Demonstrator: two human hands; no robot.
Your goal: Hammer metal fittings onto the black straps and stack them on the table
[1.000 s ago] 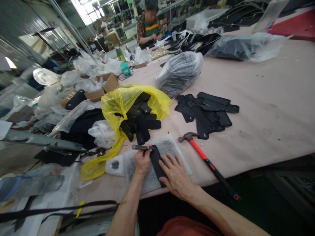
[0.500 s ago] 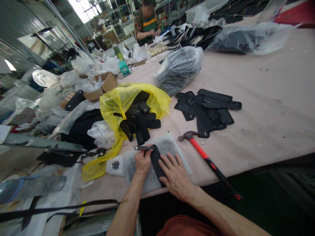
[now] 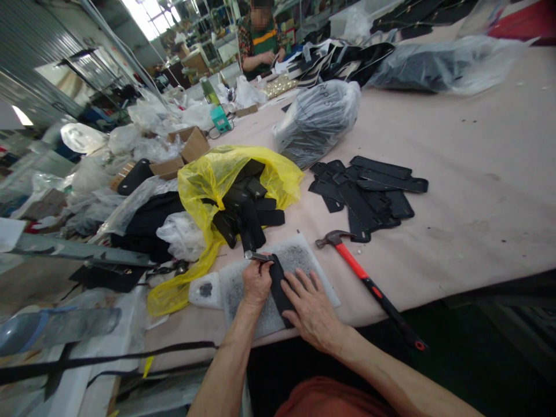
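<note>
My left hand (image 3: 256,282) is closed on a short metal punch tool (image 3: 257,255), its tip against the top end of a black leather strap (image 3: 278,286). That strap lies on a white pitted cutting pad (image 3: 299,260) at the table's near edge. My right hand (image 3: 310,307) lies flat with spread fingers on the strap, pressing it down. A hammer (image 3: 362,278) with a red and black handle rests on the table just right of the pad.
A yellow plastic bag (image 3: 217,176) spilling black straps sits behind the pad. A loose pile of black straps (image 3: 369,191) lies to the right, a clear bag of dark pieces (image 3: 317,121) behind it. Bags and boxes clutter the left. Another person (image 3: 260,43) works at the far end.
The punch tool in my left hand has shifted slightly right and up toward the strap's end. My right hand stays flat on the strap.
</note>
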